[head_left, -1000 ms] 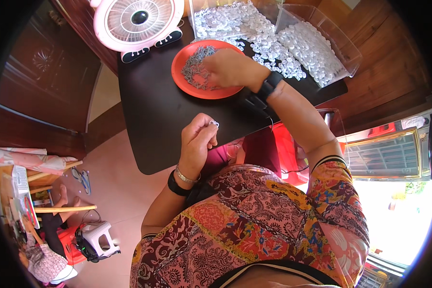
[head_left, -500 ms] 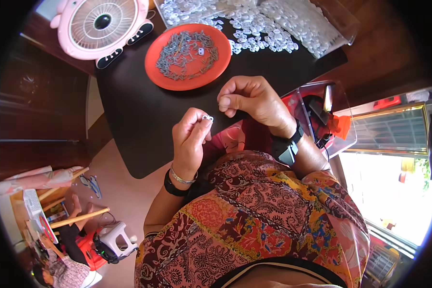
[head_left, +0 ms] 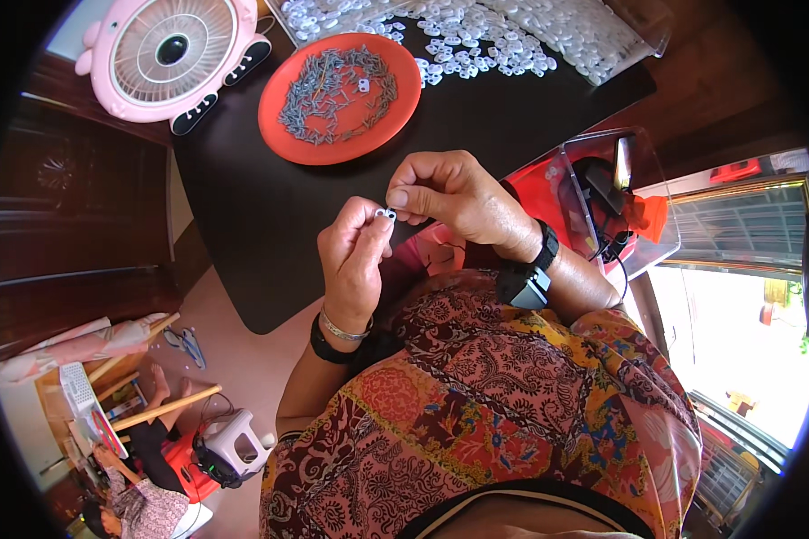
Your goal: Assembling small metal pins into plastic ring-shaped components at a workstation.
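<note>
Over the dark table's near edge, my left hand point(head_left: 351, 265) pinches a small white plastic piece with two holes point(head_left: 386, 215) between thumb and fingertips. My right hand point(head_left: 454, 202) is closed in a pinch just beside that piece, its fingertips at the piece's upper edge; whatever it holds is too small to name. Beyond the hands lies an orange plate point(head_left: 408, 94) with a ring of small grey screws or nails point(head_left: 310, 94) and one loose white piece point(head_left: 363, 85).
Many similar white pieces point(head_left: 458, 54) spill from clear trays at the table's point(head_left: 243, 242) far side. A pink fan point(head_left: 166, 54) stands at far left. Right of my arm is a clear bin point(head_left: 661, 256) with dark items. Another person point(head_left: 148, 503) is at lower left.
My right hand has moved left, bringing its fingertips to the white piece in my left hand. The whole view has shifted slightly.
</note>
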Demonstrator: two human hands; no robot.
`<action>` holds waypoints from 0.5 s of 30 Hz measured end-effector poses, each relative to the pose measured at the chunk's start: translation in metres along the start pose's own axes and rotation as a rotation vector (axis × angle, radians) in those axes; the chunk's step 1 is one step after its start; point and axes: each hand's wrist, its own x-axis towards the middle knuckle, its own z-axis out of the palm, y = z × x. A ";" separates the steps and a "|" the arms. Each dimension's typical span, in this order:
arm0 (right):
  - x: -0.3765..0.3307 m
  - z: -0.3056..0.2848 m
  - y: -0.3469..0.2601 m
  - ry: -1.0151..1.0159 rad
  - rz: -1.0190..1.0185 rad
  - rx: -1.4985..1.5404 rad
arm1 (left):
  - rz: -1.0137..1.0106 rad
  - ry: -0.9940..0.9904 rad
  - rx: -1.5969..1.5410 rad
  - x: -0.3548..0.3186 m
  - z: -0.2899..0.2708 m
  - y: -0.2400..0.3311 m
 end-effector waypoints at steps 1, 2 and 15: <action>0.000 0.001 0.000 -0.001 0.001 0.001 | -0.001 0.001 0.001 0.000 0.000 0.000; 0.000 0.001 -0.001 -0.011 -0.013 -0.029 | 0.001 -0.004 0.007 0.000 0.000 0.000; -0.002 0.001 -0.003 -0.010 -0.089 -0.206 | -0.009 -0.031 0.035 -0.001 -0.002 0.002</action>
